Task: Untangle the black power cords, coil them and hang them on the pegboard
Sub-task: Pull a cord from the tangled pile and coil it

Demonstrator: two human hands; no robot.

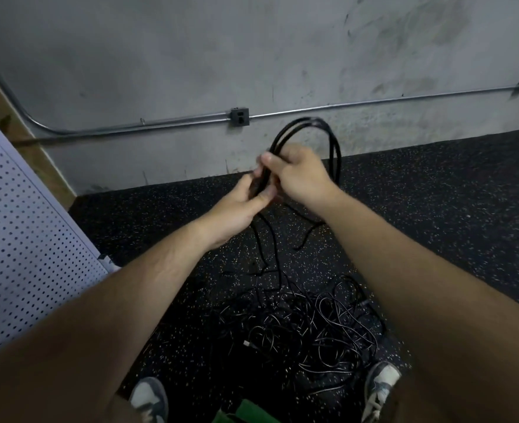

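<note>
A black power cord coil (333, 138) of several loops stands up in front of me at chest height. My right hand (297, 174) grips the loops from the right. My left hand (239, 206) pinches the same bundle just below, thumb against the strands. Loose ends of the cord (270, 239) hang from my hands toward the floor. A tangled pile of black cords (310, 328) lies on the floor between my feet. The white pegboard (23, 239) leans at the left edge of the view.
The floor is black speckled rubber (450, 209). A grey concrete wall carries a metal conduit and an outlet box (239, 116). My two shoes (149, 398) stand on either side of the pile. A wooden board (23, 138) sits behind the pegboard.
</note>
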